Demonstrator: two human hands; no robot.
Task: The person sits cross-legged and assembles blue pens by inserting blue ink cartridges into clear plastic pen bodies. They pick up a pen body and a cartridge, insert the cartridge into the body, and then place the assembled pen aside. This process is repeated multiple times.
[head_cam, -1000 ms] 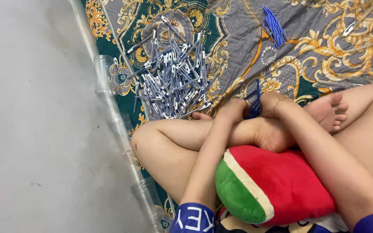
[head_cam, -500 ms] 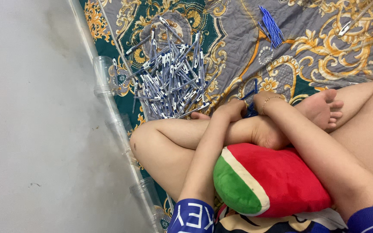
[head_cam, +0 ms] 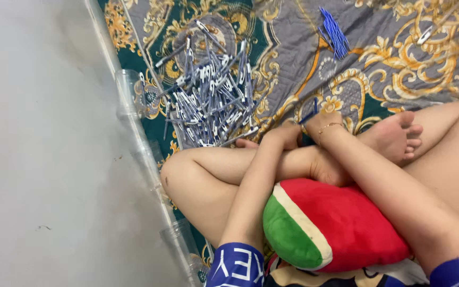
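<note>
I sit cross-legged on a patterned blanket (head_cam: pixel 399 64). My left hand (head_cam: pixel 285 135) and my right hand (head_cam: pixel 322 121) meet just beyond my shins, fingers curled together around a thin blue pen part (head_cam: pixel 310 111) that sticks out between them. My right wrist wears a thin gold bracelet. A big pile of pens (head_cam: pixel 211 101), white and blue, lies on the blanket just left of and beyond my hands. A small bundle of blue refills (head_cam: pixel 334 32) lies farther off.
A red, white and green watermelon-shaped cushion (head_cam: pixel 336 226) rests in my lap. Clear plastic cups (head_cam: pixel 134 93) line the blanket's left edge next to a bare grey floor (head_cam: pixel 43 159). My bare foot (head_cam: pixel 397 135) lies right of my hands.
Both hands stay close together at my shins, shifting only slightly. The view has drifted a little.
</note>
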